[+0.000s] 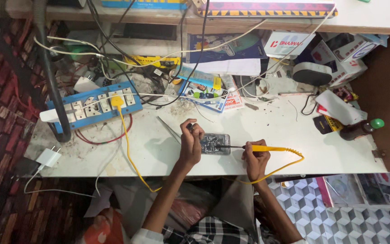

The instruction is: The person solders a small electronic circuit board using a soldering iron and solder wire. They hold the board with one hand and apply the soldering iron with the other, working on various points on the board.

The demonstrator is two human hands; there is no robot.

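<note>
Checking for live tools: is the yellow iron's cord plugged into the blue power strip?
Plugged in: the yellow plug sits in the blue power strip.

Opened phone (215, 143) lies flat on table; yellow-handled soldering iron (267, 148) touches it.

Head camera, steeply down over workbench (267, 135)

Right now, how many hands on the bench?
2. The left hand rests on the opened phone at the white bench centre and pinches a small dark tool. The right hand holds the yellow soldering iron, tip at the phone. No other hands visible.
</note>
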